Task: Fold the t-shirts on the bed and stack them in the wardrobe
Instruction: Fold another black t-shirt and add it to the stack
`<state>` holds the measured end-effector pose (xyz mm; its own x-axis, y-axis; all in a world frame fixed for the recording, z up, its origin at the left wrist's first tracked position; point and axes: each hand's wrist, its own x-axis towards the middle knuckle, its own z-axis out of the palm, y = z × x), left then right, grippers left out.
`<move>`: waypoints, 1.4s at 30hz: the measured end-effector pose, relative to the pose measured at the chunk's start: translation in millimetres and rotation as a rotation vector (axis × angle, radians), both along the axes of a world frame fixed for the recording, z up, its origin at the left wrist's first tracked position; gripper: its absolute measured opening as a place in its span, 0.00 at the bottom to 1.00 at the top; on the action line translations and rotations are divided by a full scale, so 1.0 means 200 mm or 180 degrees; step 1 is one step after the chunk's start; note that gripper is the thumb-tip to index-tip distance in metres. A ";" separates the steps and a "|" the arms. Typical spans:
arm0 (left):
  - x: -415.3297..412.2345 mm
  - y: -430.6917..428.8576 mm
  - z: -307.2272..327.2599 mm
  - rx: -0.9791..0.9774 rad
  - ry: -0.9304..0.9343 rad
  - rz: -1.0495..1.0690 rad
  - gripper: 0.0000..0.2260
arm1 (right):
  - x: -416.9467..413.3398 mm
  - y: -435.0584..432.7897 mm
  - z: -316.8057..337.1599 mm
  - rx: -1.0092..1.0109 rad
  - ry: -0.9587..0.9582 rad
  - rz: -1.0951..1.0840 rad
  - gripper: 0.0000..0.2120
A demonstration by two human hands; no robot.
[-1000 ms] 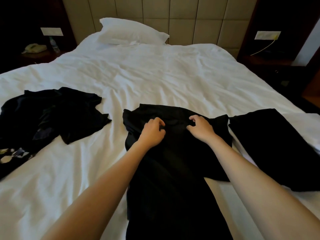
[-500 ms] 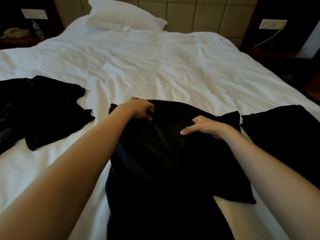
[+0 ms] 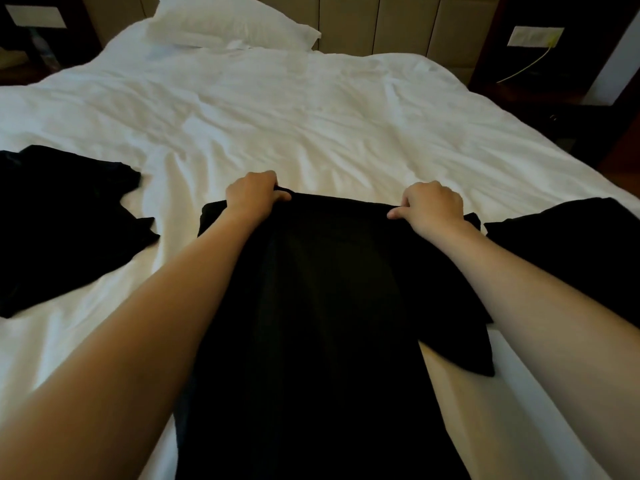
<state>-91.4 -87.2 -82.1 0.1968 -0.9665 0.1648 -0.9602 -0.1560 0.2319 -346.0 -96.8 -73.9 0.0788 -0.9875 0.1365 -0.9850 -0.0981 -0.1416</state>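
Our left hand (image 3: 254,194) has its fingers curled round the far edge of the black t-shirt (image 3: 329,289), gripping it near the left corner. Our right hand (image 3: 433,206) pinches that same edge further right, knuckles up, with the thumb poking out along the cloth. So both hands are closed on fabric, neither one spread flat.

The t-shirt lies on the bed (image 3: 294,116) right in front of us, running from the held edge down to the bottom of the view between our two forearms. One sleeve sticks out flat on the right, partly under our right forearm.

Off to the left there's a crumpled heap of dark clothes (image 3: 59,220) on the white sheet, apart from the shirt we're holding. On the right, just beside the sleeve, sits another dark garment (image 3: 571,230) lying pretty flat; we honestly can't tell how it's folded.

Further up, the sheet is all wrinkly, and a white pillow (image 3: 228,24) leans at the padded headboard (image 3: 398,22). There's a wall plate (image 3: 535,36) on the dark panel at the far right with a yellow cable (image 3: 526,65) hanging from it.
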 end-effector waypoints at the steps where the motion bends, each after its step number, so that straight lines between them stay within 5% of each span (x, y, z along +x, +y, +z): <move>1: 0.00 -0.01 0.00 -0.0086 -0.0009 0.0021 0.15 | -0.01 -0.01 0.02 0.0008 0.0024 0.0042 0.20; 4: 0.01 -0.03 -0.01 -0.0138 -0.0019 0.0161 0.14 | -0.07 -0.04 0.10 0.1077 -0.0171 0.0301 0.26; 8: 0.03 -0.04 -0.10 0.0017 -0.0137 0.0253 0.17 | -0.15 0.02 0.16 0.2730 -0.0049 0.0200 0.20; 11: 0.03 -0.04 -0.13 -0.0030 -0.0424 0.0289 0.21 | -0.18 -0.01 0.20 0.2207 0.0221 0.0007 0.23; 16: 0.03 -0.04 -0.12 0.0085 -0.0015 0.0279 0.21 | -0.18 -0.01 0.17 0.1051 0.0948 -0.0512 0.29; 21: 0.08 -0.01 -0.09 0.0395 0.0177 0.0724 0.32 | -0.20 -0.02 0.06 0.1172 0.0929 -0.0452 0.32; 24: 0.14 -0.01 -0.04 0.0757 0.0486 0.0627 0.27 | -0.22 -0.06 0.05 0.1551 0.0473 -0.0326 0.26; 28: 0.21 -0.01 -0.01 0.0807 0.0782 0.0263 0.21 | -0.20 -0.06 0.02 0.1266 0.0297 -0.0248 0.14; 33: 0.24 0.01 0.11 -0.0051 0.0047 0.0408 0.19 | -0.12 -0.07 0.08 0.0509 -0.0391 -0.0455 0.09; 36: 0.28 -0.07 0.20 -0.0494 -0.0294 0.0493 0.19 | -0.07 -0.14 0.15 -0.0365 -0.0180 -0.0491 0.04; 39: 0.28 -0.18 0.19 -0.0743 -0.0503 0.0521 0.20 | -0.02 -0.24 0.13 -0.0765 0.0109 -0.0521 0.10; 42: 0.26 -0.25 0.09 -0.0542 -0.0781 0.0633 0.22 | 0.03 -0.29 0.03 -0.0460 0.0581 -0.0692 0.22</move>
